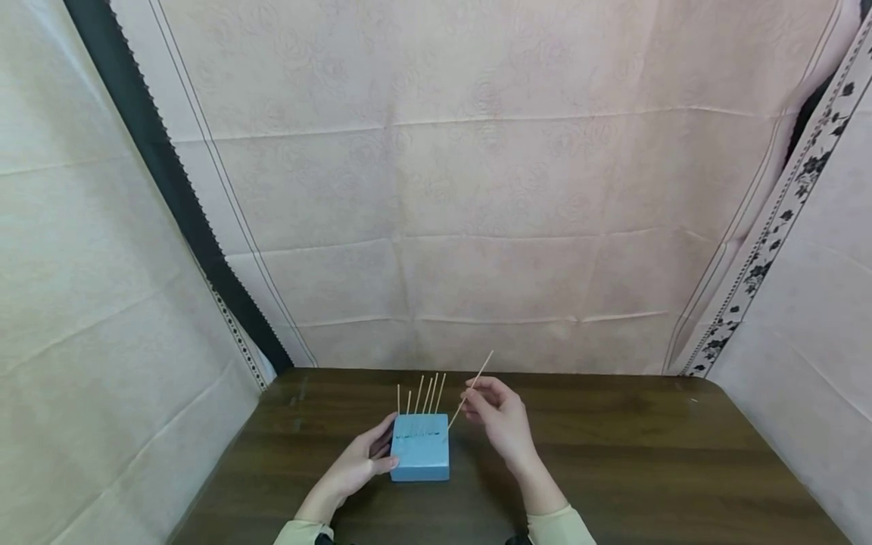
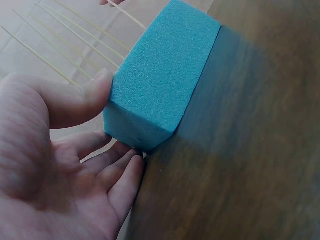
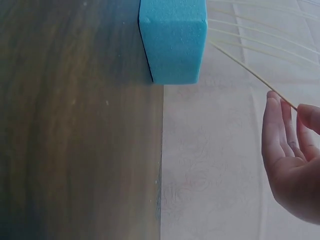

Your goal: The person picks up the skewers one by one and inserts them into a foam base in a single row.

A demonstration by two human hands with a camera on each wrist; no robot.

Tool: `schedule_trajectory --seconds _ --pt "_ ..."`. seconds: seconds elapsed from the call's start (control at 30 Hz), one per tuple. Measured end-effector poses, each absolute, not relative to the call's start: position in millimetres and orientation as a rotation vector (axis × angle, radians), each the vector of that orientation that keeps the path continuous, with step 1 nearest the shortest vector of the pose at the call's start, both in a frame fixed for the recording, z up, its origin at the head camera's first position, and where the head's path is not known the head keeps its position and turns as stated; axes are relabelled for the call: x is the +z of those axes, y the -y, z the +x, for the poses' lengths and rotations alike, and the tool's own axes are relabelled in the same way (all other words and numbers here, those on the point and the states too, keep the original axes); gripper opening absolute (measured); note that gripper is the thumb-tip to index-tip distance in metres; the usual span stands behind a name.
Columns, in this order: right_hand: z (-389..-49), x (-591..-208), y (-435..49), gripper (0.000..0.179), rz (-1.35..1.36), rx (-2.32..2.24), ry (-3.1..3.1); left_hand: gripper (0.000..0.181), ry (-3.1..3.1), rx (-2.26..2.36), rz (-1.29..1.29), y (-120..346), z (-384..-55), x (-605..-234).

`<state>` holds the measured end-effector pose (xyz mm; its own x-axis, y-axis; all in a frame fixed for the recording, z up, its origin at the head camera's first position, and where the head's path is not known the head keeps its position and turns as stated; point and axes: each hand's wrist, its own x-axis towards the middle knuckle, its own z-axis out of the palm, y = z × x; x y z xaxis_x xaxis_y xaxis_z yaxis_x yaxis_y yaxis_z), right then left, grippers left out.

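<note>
A blue foam block (image 1: 420,458) stands on the table, held at its left side by my left hand (image 1: 357,463). In the left wrist view the thumb (image 2: 82,100) lies along the block's upper edge, with the other fingers (image 2: 127,185) at its lower end. Several thin wooden sticks (image 1: 418,394) rise from the block's top, some taller than others. Between thumb and fingertips my right hand (image 1: 506,425) pinches another wooden stick (image 1: 483,371), tilted up to the right. Its lower end is at the block's right top edge; whether it is in the foam I cannot tell.
The dark wooden table (image 1: 633,462) extends to both sides of the block. Pale cloth (image 1: 518,189) hangs behind the table's far edge, and further cloths hang at left (image 1: 102,303) and right (image 1: 811,303).
</note>
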<state>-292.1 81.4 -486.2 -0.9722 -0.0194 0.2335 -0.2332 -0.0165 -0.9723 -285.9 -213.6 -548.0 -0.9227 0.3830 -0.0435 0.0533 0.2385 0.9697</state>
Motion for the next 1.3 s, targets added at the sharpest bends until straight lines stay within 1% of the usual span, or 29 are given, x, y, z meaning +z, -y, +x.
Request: schedule_trajectory --seconds 0.47,0.8,1.3 --pt "-290.7 -486.2 -72.1 0.015 0.325 2.035 2.026 0.086 -2.247 1.742 0.392 209.7 -283.6 -544.1" --pt "-290.5 -486.9 -69.3 0.010 0.401 1.888 2.157 0.087 -2.253 1.733 0.405 209.9 -285.1 -545.3" --pt "-288.6 -488.4 -64.6 0.014 0.431 1.860 2.239 0.086 -2.252 1.727 0.411 212.7 -286.3 -547.7"
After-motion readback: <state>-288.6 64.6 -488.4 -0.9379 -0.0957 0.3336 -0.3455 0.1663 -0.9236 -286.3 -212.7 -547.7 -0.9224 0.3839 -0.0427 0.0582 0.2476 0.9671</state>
